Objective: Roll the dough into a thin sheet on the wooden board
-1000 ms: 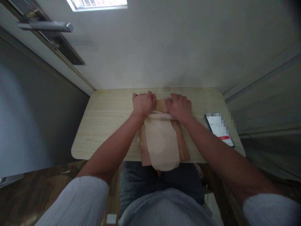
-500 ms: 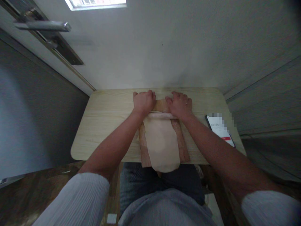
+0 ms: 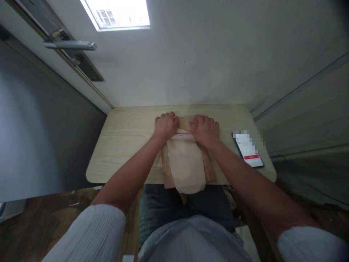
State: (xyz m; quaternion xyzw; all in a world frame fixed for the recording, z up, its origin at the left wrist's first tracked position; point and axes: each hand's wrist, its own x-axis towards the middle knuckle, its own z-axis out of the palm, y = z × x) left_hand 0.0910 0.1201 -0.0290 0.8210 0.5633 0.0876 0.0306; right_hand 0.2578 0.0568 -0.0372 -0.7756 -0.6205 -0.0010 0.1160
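Observation:
A flat sheet of pale dough (image 3: 187, 163) lies on a wooden board (image 3: 168, 176), its near end hanging past the board's front edge. Across the dough's far part runs a whitish rod that looks like a rolling pin (image 3: 184, 137). A small lip of dough shows beyond it. My left hand (image 3: 165, 125) is closed over the rod's left end, fingers curled toward the far side. Over the right end, my right hand (image 3: 205, 129) presses down with bent fingers. Both palms hide the rod's ends.
The board rests on a small light wooden table (image 3: 125, 145) against a white door (image 3: 174, 80) with a metal handle (image 3: 73, 45). To the right lies a phone (image 3: 248, 151) with a lit screen. My legs (image 3: 160, 207) are under the table's front edge.
My view has tilted up, showing more of the door's window. Both hands have drawn slightly toward me, and their fingers look more curled. Board and phone stay in place on the table.

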